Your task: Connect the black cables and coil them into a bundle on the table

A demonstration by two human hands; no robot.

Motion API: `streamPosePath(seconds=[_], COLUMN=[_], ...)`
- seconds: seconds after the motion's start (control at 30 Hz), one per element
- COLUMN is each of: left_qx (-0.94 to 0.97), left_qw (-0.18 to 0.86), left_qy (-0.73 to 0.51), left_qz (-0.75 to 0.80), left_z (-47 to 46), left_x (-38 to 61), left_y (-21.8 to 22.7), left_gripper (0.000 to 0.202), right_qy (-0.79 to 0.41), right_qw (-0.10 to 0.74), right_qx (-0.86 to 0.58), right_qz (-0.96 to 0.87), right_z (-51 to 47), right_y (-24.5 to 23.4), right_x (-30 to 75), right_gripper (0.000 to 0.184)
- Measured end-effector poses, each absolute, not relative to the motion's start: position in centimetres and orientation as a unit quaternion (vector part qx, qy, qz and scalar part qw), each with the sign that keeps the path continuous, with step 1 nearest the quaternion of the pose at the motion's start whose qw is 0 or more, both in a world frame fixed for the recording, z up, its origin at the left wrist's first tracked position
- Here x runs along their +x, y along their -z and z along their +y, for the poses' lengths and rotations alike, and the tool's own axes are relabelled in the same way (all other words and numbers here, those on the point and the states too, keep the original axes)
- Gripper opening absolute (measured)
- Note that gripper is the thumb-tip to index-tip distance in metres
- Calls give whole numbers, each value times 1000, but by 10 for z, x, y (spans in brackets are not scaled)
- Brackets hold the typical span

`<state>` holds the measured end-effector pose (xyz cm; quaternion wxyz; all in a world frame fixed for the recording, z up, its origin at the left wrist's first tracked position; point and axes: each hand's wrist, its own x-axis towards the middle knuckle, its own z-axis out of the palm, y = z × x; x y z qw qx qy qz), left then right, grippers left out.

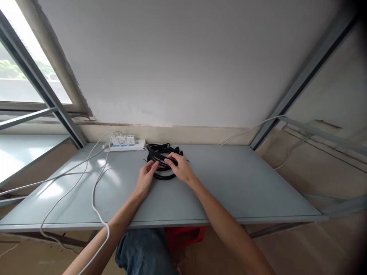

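Note:
A coiled black cable (164, 177) lies on the grey shelf (223, 183), close to the back wall. My left hand (146, 173) is at the coil's near left side, thumb and fingers closed on some of its loops. From the right, my right hand (181, 168) reaches over the coil and pinches strands between thumb and fingers. Thin dark ends stick out at both sides of the bundle, and a black plug-like end shows at its back right. My fingers cover part of the loops.
Left of the coil stands a white power strip (140, 145) with white adapters (122, 140) plugged in. White cords (94, 191) run from it across the shelf and over the front edge. Metal posts (266, 128) rise at both ends. Another white cord (243, 132) crosses the back right corner.

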<state>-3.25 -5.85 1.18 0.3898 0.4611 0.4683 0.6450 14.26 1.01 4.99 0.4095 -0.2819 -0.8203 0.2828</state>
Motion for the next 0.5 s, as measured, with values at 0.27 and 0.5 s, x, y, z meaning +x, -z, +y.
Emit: streamPosePath(seconds=[0.27,0.5], left_qx=[329,366], left_qw=[549,526], left_qy=[-681,-676], left_qz=[355,364], left_z=[-56,-60], left_x=[-32,-33], left_y=[-14,-16], left_gripper=[47,53], right_qy=[-159,-138], right_qw=[425,557], right_qx=[-328,-360], right_qz=[-828,-735], right_z=[11,24], right_y=[-44,-58], right_x=[140,133], right_gripper=[27,43])
